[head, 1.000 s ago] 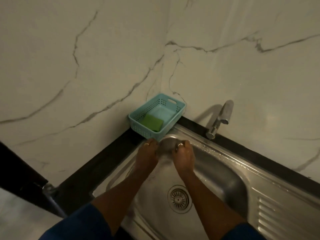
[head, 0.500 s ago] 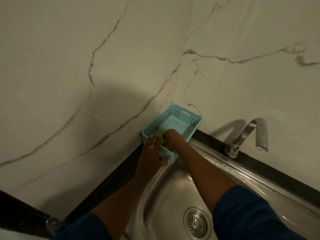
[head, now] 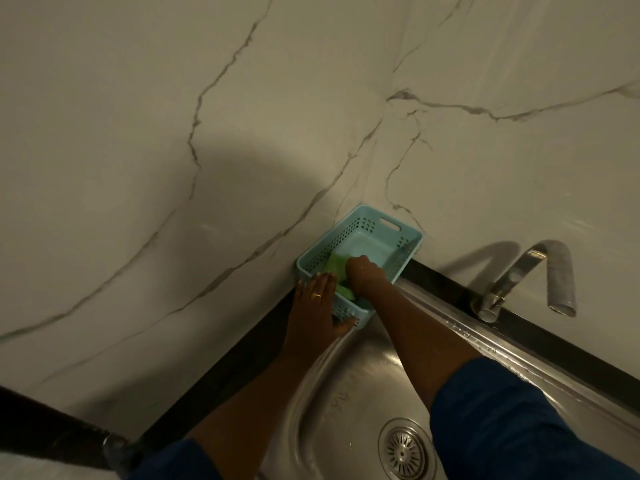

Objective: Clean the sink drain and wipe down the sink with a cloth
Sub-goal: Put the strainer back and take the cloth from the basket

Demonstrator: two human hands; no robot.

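Green cloth [head: 337, 268] lies in basket [head: 377, 223], gripped by fingers of right hand [head: 363, 273].

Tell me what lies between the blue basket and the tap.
Nothing stands there: the head view shows only bare black counter strip and the sink's steel rim between basket and tap.

Shiny metal sink [head: 346, 393] — matt plastic basket [head: 346, 233]
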